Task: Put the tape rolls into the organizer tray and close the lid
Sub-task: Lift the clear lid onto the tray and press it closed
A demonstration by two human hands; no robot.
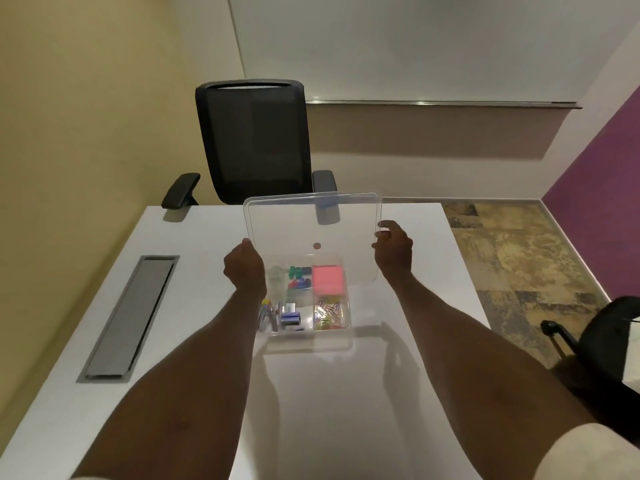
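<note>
1. A clear, flat, square plastic lid (pixel 313 233) with rounded corners is held up in the middle of the frame, tilted, above the far part of the tray; a small round dark spot is seen near its lower middle.
2. The lid's left edge is pinched by the fingers of the left hand (pixel 244 268), and its right edge is gripped by the fingers of the right hand (pixel 394 251); both hands are closed on it.
3. A clear plastic organizer tray (pixel 343 336) with several compartments is seen below the lid, resting on the smooth, glossy white counter (pixel 194 258).
4. One pink block of sticky notes (pixel 329 278) is seen in the tray's upper right compartment.
5. A heap of thin, multicoloured paper clips (pixel 327 315) is seen in the lower right compartment; they cannot be counted.
6. Small green, blue and red plastic pieces (pixel 299 278) are seen in the upper middle compartment.
7. Pale, translucent round shapes, possibly the tape rolls (pixel 276 273), are seen in the upper left compartment; their number cannot be told.
8. One long grey metal cable hatch (pixel 128 317) is set into the counter at the left of the frame.
9. One black mesh-backed office chair (pixel 252 140) is seen beyond the counter.
</note>
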